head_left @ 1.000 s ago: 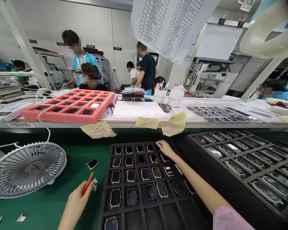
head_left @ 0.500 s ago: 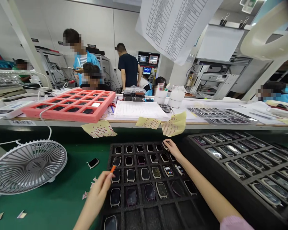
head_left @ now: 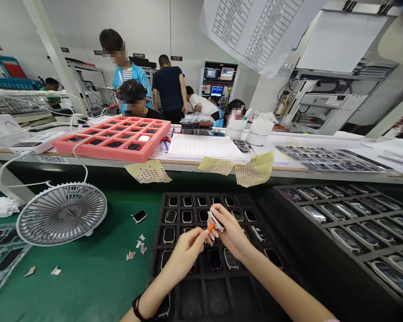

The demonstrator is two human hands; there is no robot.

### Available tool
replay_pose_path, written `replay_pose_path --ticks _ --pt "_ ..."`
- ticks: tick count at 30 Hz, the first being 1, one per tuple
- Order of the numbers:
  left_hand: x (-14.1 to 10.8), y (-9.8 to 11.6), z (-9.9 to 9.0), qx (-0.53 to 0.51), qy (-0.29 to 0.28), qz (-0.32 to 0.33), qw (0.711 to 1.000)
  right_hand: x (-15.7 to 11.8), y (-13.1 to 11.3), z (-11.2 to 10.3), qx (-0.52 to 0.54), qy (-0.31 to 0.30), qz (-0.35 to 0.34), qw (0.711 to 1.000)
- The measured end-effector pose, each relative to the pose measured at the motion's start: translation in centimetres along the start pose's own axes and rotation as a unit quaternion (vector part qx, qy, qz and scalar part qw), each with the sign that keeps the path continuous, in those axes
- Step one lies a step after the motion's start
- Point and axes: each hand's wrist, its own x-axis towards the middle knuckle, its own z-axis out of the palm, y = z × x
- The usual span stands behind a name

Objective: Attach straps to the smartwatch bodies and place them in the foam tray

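The fingers of the left hand (head_left: 190,246) pinch an orange tool (head_left: 211,227); those of the right hand (head_left: 231,232) grasp a watch (head_left: 216,221) by its edges. Both hands are over the black foam tray (head_left: 218,298), the landmark here. The tool's end is at the watch's side; whether it touches cannot be told.

From left to right: well left of the black foam tray, a clear tray (head_left: 2,255) holds dark screens. Between the two, a round fan (head_left: 70,212) stands on the green mat (head_left: 87,281). Nearer the tray's left side lie a loose watch (head_left: 140,216), face up, and paper scraps (head_left: 141,246). Beyond the tray and to its left, a pink foam tray (head_left: 151,147) sits on the raised shelf (head_left: 117,162). Straight beyond it are printed sheets (head_left: 204,146) and dotted yellow papers (head_left: 255,169) at the shelf's edge. To its right, a second dark tray (head_left: 309,237) holds more watches in rows.
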Motion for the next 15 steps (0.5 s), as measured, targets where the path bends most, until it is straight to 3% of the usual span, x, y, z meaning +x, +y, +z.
replay_pose_path --ticks 12,15 --pt "0.04 -0.26 -0.61 -0.014 0.01 -0.002 1.0 0.06 0.52 0.17 -0.035 -0.022 -0.025 0.999" --pt "0.03 -0.04 -0.59 -0.022 0.006 0.008 1.0 -0.06 0.92 0.42 0.003 -0.019 0.005 1.0"
